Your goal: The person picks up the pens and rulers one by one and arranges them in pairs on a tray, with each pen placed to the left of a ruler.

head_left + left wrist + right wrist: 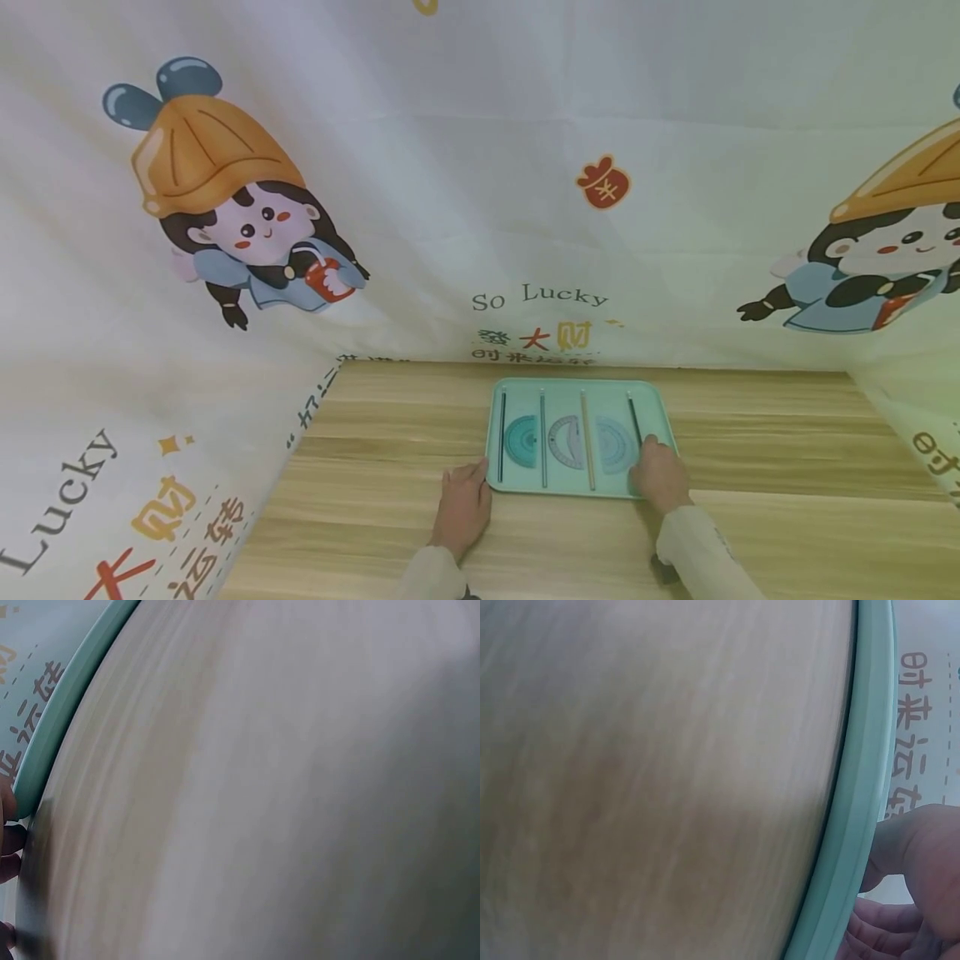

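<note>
A mint-green tray point(570, 387) lies on the wooden table. In it, pencils alternate with protractors: a dark pencil point(502, 433), teal protractor point(521, 442), grey-blue pencil point(543, 446), clear protractor point(557, 442), tan pencil point(588, 446), pale blue protractor point(615, 446) and black pencil point(635, 417). My left hand point(462, 504) holds the tray's near left corner, its thumb point(7, 799) at the rim. Over the tray's right end, my right hand point(662, 477) pinches the black pencil's near end. Its fingertips are hidden behind the rim in the right wrist view.
A printed cloth point(450, 208) with cartoon figures hangs behind the table and down both sides. Wooden tabletop point(787, 442) extends on both sides of the tray and in front of it.
</note>
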`<control>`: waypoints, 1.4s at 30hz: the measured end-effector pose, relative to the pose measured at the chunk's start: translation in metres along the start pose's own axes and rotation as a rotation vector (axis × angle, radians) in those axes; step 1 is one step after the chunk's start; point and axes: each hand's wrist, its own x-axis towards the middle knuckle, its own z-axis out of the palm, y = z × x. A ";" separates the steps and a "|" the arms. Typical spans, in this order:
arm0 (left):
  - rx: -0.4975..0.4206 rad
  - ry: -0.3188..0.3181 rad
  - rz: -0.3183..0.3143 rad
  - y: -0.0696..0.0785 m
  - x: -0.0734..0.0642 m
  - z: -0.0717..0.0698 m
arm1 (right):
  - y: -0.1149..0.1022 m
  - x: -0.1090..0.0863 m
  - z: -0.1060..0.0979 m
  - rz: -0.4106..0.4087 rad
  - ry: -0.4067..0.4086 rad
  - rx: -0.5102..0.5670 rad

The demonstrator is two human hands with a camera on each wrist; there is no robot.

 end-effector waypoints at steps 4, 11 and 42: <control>0.000 0.022 0.018 -0.001 0.000 0.001 | -0.001 -0.001 -0.002 0.022 -0.023 0.003; -0.016 0.043 0.034 0.000 0.000 0.001 | 0.000 -0.002 -0.003 0.041 -0.034 0.019; -0.027 -0.035 0.049 0.003 0.025 -0.022 | 0.000 0.004 -0.028 -0.079 0.103 0.040</control>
